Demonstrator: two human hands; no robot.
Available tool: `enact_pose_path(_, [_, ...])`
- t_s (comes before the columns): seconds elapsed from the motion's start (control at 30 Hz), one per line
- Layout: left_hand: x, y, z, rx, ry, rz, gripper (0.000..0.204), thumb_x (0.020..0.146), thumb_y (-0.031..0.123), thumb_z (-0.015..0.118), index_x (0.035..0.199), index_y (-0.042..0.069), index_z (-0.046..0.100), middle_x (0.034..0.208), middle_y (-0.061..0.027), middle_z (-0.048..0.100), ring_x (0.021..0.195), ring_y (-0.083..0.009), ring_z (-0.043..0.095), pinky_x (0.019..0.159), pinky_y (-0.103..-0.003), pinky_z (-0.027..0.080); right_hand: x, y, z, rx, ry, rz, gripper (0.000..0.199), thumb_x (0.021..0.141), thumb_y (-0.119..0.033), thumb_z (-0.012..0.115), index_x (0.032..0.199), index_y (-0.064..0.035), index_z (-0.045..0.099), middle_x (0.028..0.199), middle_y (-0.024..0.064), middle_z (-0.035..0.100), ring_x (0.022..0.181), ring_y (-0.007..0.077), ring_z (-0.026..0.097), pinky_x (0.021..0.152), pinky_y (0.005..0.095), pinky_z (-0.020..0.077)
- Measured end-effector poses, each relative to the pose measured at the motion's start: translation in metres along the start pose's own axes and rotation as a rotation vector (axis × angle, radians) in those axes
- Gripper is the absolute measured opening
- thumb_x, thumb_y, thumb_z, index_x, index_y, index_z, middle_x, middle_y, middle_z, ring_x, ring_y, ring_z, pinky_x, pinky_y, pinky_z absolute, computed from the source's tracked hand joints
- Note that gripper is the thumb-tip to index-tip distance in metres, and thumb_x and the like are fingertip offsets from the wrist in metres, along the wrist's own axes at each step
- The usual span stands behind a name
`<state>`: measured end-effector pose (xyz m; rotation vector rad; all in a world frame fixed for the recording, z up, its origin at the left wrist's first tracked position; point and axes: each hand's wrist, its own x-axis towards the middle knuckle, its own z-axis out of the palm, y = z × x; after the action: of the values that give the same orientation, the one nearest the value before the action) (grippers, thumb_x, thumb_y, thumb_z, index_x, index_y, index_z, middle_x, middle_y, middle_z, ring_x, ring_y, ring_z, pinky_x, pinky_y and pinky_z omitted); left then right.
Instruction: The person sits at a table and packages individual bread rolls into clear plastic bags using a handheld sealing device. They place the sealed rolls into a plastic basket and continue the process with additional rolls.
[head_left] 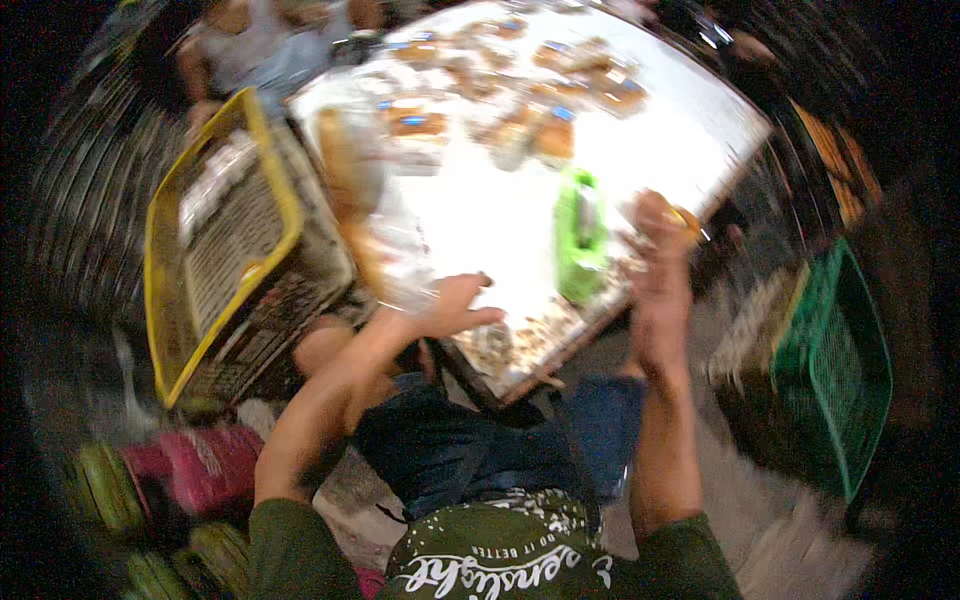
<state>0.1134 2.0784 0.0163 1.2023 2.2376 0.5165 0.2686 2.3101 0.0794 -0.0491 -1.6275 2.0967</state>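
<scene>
Two crates flank the white table [690,130]: a yellow-rimmed crate [215,240] on the left, a green crate [835,360] on the right. On the table's left edge lies a clear plastic bag [385,240] of tan baked goods, crinkly, likely light, soft and crushable, best gripped at its loose edge. The left hand [455,305] rests half-curled touching it. The right hand [660,255] is clenched around a small yellowish item beside a green packet [580,235].

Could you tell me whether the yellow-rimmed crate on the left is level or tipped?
Tipped: the yellow-rimmed crate leans against the table, one end raised.
</scene>
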Motion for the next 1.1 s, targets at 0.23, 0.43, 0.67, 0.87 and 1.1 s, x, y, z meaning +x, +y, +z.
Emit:
enact_pose_path(0.23, [-0.033, -0.019, -0.058, -0.345, 0.034, -0.019, 0.076, 0.091, 0.061, 0.051, 0.131, -0.003, 0.047, 0.121, -0.0244, 0.061, 0.111, -0.0350, 0.060, 0.096, -0.041, 0.046, -0.038, -0.108, -0.278, -2.097, 1.012, -0.537, 0.059, 0.094, -0.052, 0.055, 0.120, 0.0009, 0.054, 0.104, 0.0164, 0.061, 0.097, 0.0289, 0.059, 0.086, 0.0398, 0.0517])
enact_pose_path(0.43, [0.020, -0.042, -0.072, -0.488, 0.206, -0.003, 0.076, 0.088, 0.061, 0.053, 0.127, -0.004, 0.052, 0.123, -0.0261, 0.059, 0.115, -0.0363, 0.057, 0.098, -0.040, 0.044, -0.101, -0.102, -0.349, -2.260, 0.771, 0.843, 0.052, 0.096, -0.051, 0.049, 0.126, -0.0112, 0.060, 0.125, 0.0101, 0.061, 0.112, 0.0277, 0.060, 0.101, 0.0474, 0.0410])
enact_pose_path(0.67, [0.062, -0.085, -0.036, -0.495, 0.259, -0.117, 0.074, 0.088, 0.059, 0.053, 0.125, -0.006, 0.052, 0.122, -0.0266, 0.059, 0.113, -0.0387, 0.058, 0.096, -0.046, 0.045, -0.088, 0.021, -0.276, -1.823, 0.389, 0.334, 0.060, 0.093, -0.046, 0.056, 0.141, -0.0128, 0.042, 0.139, 0.0137, 0.048, 0.125, 0.0372, 0.048, 0.109, 0.0377, 0.0353])
enact_pose_path(0.87, [0.033, -0.056, -0.050, -0.407, 0.296, -0.052, 0.064, 0.086, 0.052, 0.059, 0.114, -0.005, 0.053, 0.106, -0.0239, 0.065, 0.101, -0.0392, 0.063, 0.086, -0.048, 0.050, -0.019, 0.132, -0.012, -1.314, -0.155, 0.118, 0.051, 0.090, -0.040, 0.057, 0.130, -0.0114, 0.044, 0.129, 0.0124, 0.049, 0.118, 0.0347, 0.050, 0.104, 0.0383, 0.0371])
enact_pose_path(1.1, [0.040, -0.041, -0.043, -0.295, 0.288, 0.016, 0.065, 0.085, 0.056, 0.060, 0.112, -0.002, 0.058, 0.103, -0.0215, 0.067, 0.099, -0.0372, 0.065, 0.084, -0.047, 0.052, -0.009, 0.091, 0.116, -1.082, -0.401, -0.104, 0.041, 0.087, -0.034, 0.057, 0.118, -0.0097, 0.046, 0.118, 0.0109, 0.051, 0.109, 0.0319, 0.051, 0.099, 0.0391, 0.0393])
